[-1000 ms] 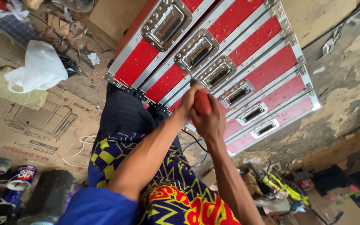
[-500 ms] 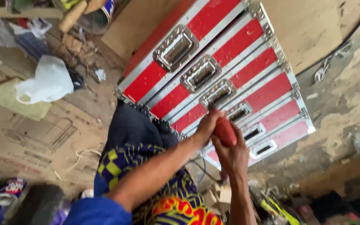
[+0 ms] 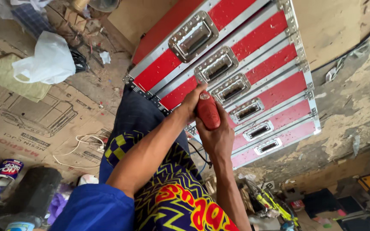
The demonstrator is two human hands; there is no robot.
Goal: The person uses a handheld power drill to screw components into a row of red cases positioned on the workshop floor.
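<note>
In the head view, both hands meet on a red tool handle [image 3: 207,112], which stands almost upright between them. The left hand [image 3: 192,104] closes around the upper part of the handle, with the fingers wrapped on its far side, and the right hand [image 3: 216,137] closes around the lower part from below, so each hand holds the same handle tightly. The tip of the tool is hidden behind the hands, so I cannot tell what it touches. Just beyond the hands stands a stack of red cases [image 3: 245,72] with silver metal edges and recessed metal handles [image 3: 193,36], and the tool handle lies in front of the middle of this stack. Below the hands are the person's legs in dark trousers [image 3: 135,117] and a bright patterned cloth [image 3: 180,196]. To the left of the hands, well apart, a white plastic bag [image 3: 46,60] lies on flat brown cardboard [image 3: 31,124] on the floor, and a thin white cable [image 3: 80,143] lies near the knee. To the right of the hands the concrete floor [image 3: 352,111] is rough and stained.
</note>
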